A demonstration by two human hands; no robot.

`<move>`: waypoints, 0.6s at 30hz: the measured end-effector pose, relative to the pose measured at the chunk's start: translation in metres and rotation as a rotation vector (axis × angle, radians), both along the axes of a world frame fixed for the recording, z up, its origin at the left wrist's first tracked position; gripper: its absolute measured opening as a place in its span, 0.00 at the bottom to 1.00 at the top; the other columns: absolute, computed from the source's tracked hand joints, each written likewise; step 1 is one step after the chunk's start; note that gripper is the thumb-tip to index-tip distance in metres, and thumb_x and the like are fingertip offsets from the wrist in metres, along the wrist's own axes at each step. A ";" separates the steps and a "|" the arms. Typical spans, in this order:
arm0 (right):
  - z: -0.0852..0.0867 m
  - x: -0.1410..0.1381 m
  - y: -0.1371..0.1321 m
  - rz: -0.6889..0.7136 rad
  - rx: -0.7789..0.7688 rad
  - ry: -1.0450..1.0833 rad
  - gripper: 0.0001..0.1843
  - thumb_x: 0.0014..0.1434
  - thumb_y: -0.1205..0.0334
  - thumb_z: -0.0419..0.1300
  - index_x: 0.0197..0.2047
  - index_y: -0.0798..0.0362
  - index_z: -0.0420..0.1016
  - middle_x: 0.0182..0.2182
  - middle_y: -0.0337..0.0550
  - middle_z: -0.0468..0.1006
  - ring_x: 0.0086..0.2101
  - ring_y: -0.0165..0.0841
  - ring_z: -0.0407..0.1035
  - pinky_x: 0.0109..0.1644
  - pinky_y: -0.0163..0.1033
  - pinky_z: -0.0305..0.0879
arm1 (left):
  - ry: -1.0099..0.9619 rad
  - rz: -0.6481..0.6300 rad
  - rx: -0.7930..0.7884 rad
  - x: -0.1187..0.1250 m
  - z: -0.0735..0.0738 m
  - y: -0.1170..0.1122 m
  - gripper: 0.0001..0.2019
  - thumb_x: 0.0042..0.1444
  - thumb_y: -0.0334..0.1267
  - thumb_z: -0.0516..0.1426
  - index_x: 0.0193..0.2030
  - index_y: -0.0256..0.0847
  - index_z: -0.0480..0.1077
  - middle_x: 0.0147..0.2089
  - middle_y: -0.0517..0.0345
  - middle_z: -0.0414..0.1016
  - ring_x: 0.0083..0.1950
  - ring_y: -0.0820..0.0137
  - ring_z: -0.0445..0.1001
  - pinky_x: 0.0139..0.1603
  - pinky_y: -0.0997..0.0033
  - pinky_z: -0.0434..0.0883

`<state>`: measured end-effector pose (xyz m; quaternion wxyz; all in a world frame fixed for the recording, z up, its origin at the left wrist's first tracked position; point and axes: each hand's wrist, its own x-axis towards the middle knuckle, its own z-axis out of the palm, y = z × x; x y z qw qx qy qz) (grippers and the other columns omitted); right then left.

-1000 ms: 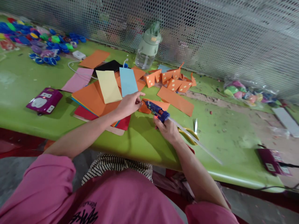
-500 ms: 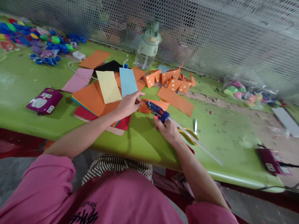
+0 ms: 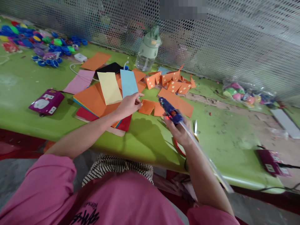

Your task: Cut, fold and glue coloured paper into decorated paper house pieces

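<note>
My right hand (image 3: 179, 132) is wrapped round a small blue hot glue gun (image 3: 171, 111) with a red light. A long clear glue stick (image 3: 211, 162) trails from its back over my forearm. The nozzle points up and left, above an orange paper strip (image 3: 181, 103). My left hand (image 3: 128, 105) has its thumb and fingers drawn together, the index finger reaching forward. Its fingertips are at the left edge of a folded orange paper piece (image 3: 147, 107); whether they pinch it I cannot tell. Scissors (image 3: 179, 147) lie partly hidden under my right hand.
Colored paper sheets (image 3: 90, 98), yellow paper (image 3: 109, 88) and blue paper (image 3: 128, 82) lie left. Behind are dotted orange folded shapes (image 3: 172, 79) and a water bottle (image 3: 147, 50). Purple power strips stand left (image 3: 47, 101) and right (image 3: 273, 162). A perforated metal panel (image 3: 211, 40) rises behind.
My right hand has pulled the glue gun right and toward me, away from the folded orange paper, uncovering more of it. My left hand has stayed nearly still.
</note>
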<state>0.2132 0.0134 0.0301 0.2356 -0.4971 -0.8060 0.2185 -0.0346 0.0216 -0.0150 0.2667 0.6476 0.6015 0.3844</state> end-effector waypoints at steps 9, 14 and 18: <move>-0.005 0.121 0.031 -0.173 0.072 -0.342 0.16 0.49 0.46 0.65 0.36 0.45 0.70 0.34 0.52 0.74 0.35 0.46 0.71 0.38 0.51 0.67 | 0.163 0.146 0.036 -0.034 0.030 0.005 0.11 0.62 0.33 0.56 0.50 0.40 0.76 0.48 0.54 0.83 0.43 0.71 0.78 0.49 0.71 0.72; -0.019 0.161 0.035 -0.244 -0.023 -0.378 0.16 0.45 0.50 0.72 0.30 0.43 0.69 0.31 0.54 0.73 0.31 0.42 0.69 0.36 0.50 0.65 | 0.299 0.237 -0.047 -0.062 0.042 0.005 0.05 0.59 0.33 0.59 0.38 0.40 0.78 0.42 0.55 0.83 0.42 0.68 0.78 0.46 0.70 0.72; -0.022 0.179 0.040 -0.299 0.058 -0.367 0.19 0.45 0.46 0.73 0.25 0.44 0.68 0.24 0.50 0.71 0.24 0.36 0.65 0.29 0.48 0.62 | 0.417 0.114 -0.172 -0.065 0.037 0.002 0.02 0.53 0.34 0.62 0.31 0.42 0.77 0.35 0.58 0.83 0.37 0.68 0.78 0.39 0.71 0.70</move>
